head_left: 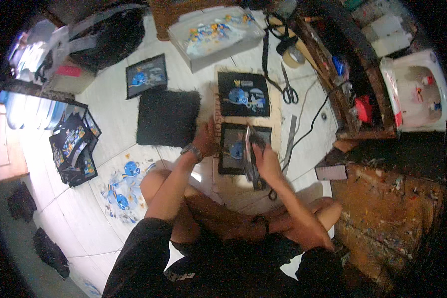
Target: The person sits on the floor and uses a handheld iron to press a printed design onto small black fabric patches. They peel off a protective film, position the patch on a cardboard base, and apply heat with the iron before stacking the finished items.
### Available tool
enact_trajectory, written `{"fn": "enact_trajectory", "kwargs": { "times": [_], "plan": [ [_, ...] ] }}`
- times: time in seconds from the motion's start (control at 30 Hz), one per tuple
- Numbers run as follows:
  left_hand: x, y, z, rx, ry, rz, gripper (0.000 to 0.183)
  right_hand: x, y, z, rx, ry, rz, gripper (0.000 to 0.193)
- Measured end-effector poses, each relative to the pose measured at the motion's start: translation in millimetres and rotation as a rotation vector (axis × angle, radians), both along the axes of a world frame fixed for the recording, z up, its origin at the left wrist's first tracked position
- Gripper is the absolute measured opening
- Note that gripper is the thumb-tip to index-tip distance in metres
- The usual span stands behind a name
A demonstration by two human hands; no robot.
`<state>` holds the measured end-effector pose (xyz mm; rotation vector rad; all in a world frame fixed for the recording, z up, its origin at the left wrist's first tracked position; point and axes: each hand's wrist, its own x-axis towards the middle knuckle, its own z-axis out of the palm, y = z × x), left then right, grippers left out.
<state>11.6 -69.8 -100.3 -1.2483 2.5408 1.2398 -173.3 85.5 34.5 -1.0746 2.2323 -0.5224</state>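
Note:
A cloth-covered board [243, 194] lies on the floor in front of my crossed legs. On it are an upper black fabric square [242, 93] with a blue printed picture and a lower dark printed square [229, 161]. My right hand [267, 161] is closed round the dark handle of what looks like a clothes iron [249, 158], held over the lower square and covering its right part. My left hand [207, 137] rests at the board's left edge, fingers stretched forward and slightly blurred. Beside it lies plain black fabric [166, 119] with frayed edges.
Another printed square [147, 75] lies beyond. At left is a heap of printed dark pieces [75, 149]; nearer are loose blue cut-outs [126, 186]. A white box [218, 42] of colourful cut-outs stands at the back. Scissors [289, 89], a tape roll [295, 57] and a black cord [313, 119] lie right.

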Motion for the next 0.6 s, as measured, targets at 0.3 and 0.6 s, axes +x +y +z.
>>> {"fn": "enact_trajectory", "kwargs": {
  "times": [0.3,0.6],
  "plan": [
    [9,-3,-59,-0.379,-0.034,-0.164,0.142,-21,-19,0,0.078,0.087,-0.077,0.051],
    [11,-16,-38,-0.341,0.022,-0.163,0.139,-32,-22,13,0.095,0.12,-0.131,0.061]
  ]
}}
